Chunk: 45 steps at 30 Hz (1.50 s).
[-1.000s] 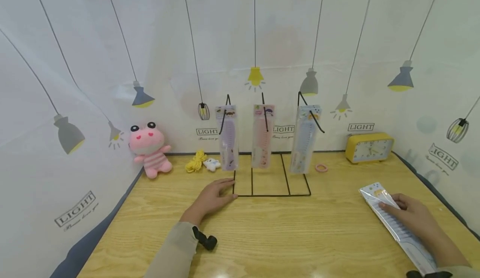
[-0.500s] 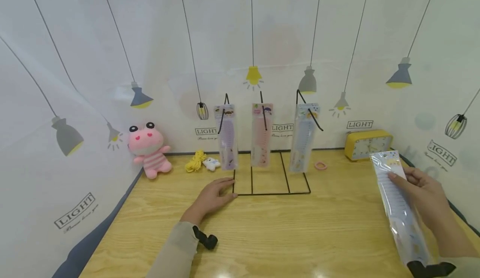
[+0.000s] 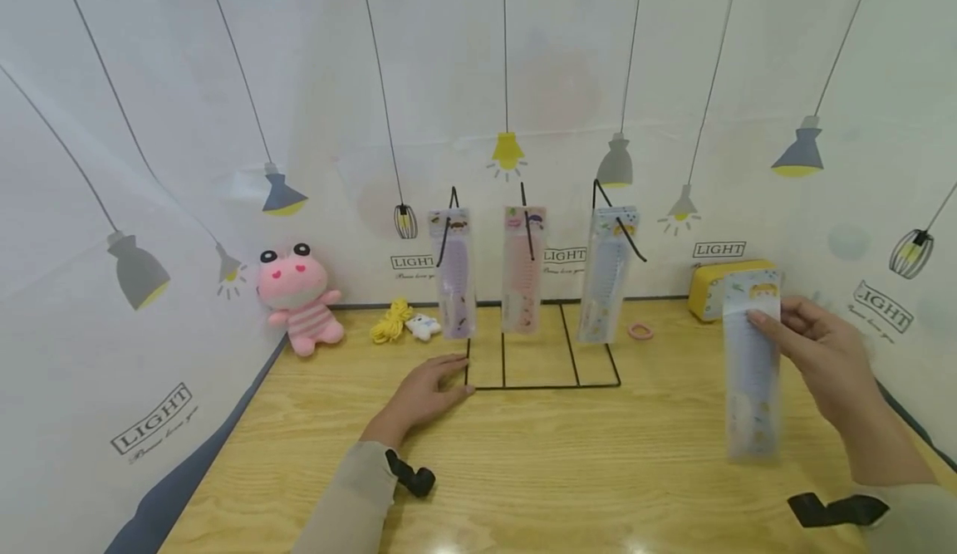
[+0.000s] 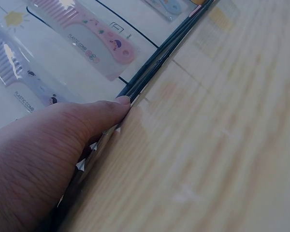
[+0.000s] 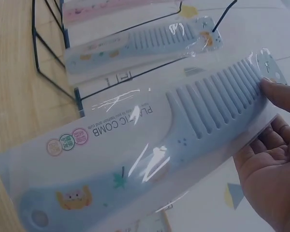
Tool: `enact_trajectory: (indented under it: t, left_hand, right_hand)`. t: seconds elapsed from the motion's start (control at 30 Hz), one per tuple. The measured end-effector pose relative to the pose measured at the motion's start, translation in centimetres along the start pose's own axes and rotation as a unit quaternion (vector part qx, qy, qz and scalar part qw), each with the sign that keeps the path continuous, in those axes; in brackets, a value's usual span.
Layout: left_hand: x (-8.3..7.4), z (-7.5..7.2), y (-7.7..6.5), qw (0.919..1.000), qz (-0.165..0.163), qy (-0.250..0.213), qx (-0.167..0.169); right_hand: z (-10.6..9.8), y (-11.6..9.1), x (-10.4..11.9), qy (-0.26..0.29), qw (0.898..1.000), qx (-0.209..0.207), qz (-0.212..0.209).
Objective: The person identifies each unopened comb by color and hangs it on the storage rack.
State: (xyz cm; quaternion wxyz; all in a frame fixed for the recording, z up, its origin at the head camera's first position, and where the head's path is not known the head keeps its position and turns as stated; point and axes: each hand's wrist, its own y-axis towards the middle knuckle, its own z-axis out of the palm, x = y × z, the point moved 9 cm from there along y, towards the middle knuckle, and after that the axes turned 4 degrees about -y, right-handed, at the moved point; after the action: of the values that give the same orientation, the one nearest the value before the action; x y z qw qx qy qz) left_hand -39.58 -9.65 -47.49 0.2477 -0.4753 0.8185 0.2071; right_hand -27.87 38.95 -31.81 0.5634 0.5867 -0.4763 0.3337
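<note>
My right hand pinches a blue plastic comb in a clear packet near its printed top, thumb in front and fingers behind. The packet hangs upright above the table, right of the rack. At the table's middle stands a black wire display rack. Packaged combs hang from its hooks: purple on the left, pink in the middle, blue on the right. My left hand rests at the rack's front left corner, thumb touching the base wire, fingers fairly straight along the left side.
A pink plush toy sits at the back left, near a yellow cord bundle and a small white figure. A pink ring lies right of the rack. The yellow clock is partly hidden behind the held packet.
My right hand has lifted the packaged blue comb from low at the right, turned it upright and brought it a little left, now in front of the clock. My left hand stays at the rack.
</note>
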Motion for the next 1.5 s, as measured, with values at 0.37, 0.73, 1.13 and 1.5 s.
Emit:
enact_trajectory:
  t: [0.37, 0.73, 1.13, 1.5]
  left_hand:
    - [0.2, 0.1, 0.2, 1.0000, -0.001, 0.004, -0.002]
    - [0.0, 0.0, 0.0, 1.0000, -0.001, -0.007, 0.001]
    - [0.1, -0.1, 0.1, 1.0000, 0.001, -0.002, -0.002]
    - [0.0, 0.0, 0.0, 0.9999, 0.002, -0.013, 0.002]
  right_hand:
    - [3.6, 1.3, 3.3, 0.050, 0.997, 0.031, -0.056]
    - [7.6, 2.4, 4.7, 0.047, 0.994, 0.066, -0.073]
    - [10.1, 3.2, 4.1, 0.055, 0.993, 0.084, -0.069]
    - [10.9, 3.8, 2.8, 0.032, 0.995, 0.078, -0.049]
